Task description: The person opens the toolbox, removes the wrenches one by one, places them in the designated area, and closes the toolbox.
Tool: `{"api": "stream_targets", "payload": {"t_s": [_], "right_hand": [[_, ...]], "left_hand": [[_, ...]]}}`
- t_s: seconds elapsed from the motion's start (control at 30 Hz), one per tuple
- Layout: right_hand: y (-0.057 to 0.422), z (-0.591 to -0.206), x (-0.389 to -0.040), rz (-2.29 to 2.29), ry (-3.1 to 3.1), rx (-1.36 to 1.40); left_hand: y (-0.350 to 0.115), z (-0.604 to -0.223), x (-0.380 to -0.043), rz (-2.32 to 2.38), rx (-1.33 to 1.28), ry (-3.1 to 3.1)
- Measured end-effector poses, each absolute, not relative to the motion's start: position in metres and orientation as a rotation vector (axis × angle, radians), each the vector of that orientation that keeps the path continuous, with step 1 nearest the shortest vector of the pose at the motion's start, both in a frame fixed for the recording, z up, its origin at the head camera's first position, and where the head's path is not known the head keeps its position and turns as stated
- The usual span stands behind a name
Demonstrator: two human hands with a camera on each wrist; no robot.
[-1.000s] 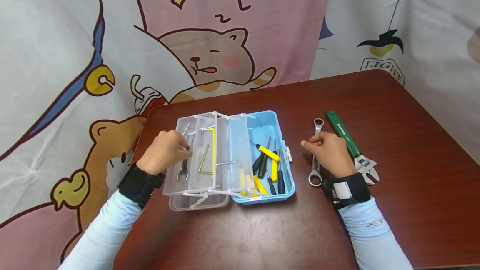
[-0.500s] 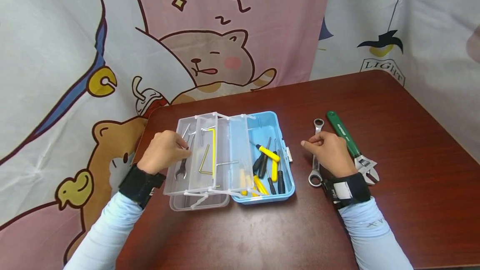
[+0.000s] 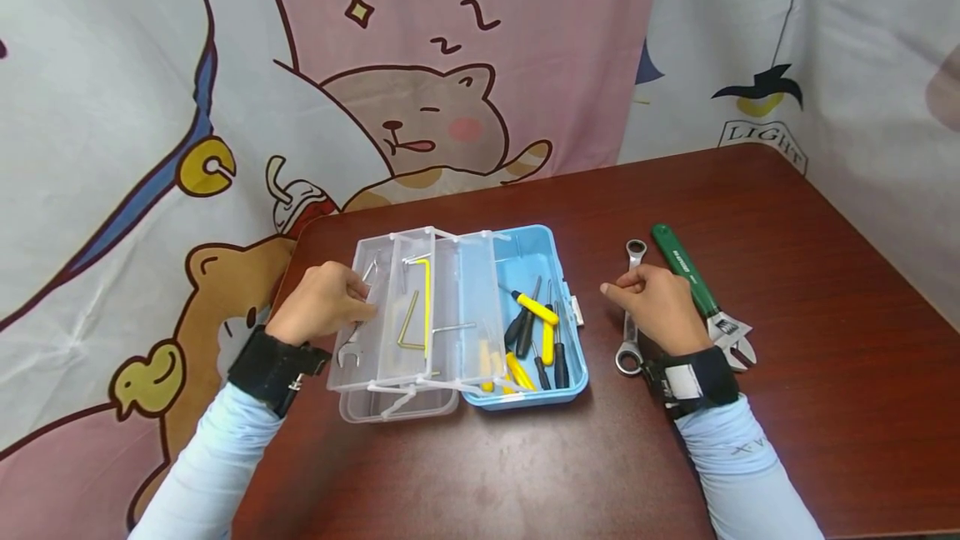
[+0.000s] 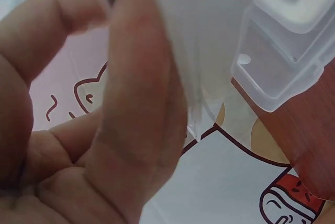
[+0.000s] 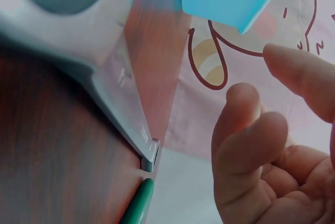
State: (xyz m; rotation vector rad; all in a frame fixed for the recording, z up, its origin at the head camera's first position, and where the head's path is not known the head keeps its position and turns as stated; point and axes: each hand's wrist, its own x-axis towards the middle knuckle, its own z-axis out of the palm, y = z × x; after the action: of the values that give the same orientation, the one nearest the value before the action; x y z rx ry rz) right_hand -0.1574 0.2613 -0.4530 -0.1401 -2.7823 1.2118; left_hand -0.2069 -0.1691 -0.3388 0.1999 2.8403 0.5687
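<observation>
My left hand (image 3: 322, 305) is over the left compartment of the clear plastic tray (image 3: 363, 383) and pinches a silver open-end wrench (image 3: 348, 354), its jaw end showing below the fingers. In the left wrist view the bent fingers (image 4: 141, 93) stand beside the clear tray wall, with the pinch cut off at the top edge. My right hand (image 3: 660, 307) hangs loosely curled with nothing in it, over a double ring wrench (image 3: 636, 252) on the table. Right of that hand lies an adjustable wrench (image 3: 686, 265) with a green handle.
The tray folds out from a light blue toolbox (image 3: 551, 252) holding several yellow and black screwdrivers (image 3: 536, 307). Hex keys, one of them yellow (image 3: 427, 307), lie in the tray's other compartments. The brown table (image 3: 562, 473) meets a printed cloth (image 3: 585, 65) at the back.
My left hand has shifted slightly left, and the open-end wrench has moved left with it inside the tray compartment. The right hand has stayed in place.
</observation>
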Motion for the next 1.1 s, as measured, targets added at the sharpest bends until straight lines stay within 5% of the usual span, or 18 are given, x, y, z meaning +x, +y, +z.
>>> {"api": "stream_targets", "payload": {"t_s": [1.1], "right_hand": [[0.263,-0.453,-0.157,1.199,-2.791,-0.144]], "left_hand": [[-0.187,-0.329,-0.172,1.051,0.335,2.803]]}}
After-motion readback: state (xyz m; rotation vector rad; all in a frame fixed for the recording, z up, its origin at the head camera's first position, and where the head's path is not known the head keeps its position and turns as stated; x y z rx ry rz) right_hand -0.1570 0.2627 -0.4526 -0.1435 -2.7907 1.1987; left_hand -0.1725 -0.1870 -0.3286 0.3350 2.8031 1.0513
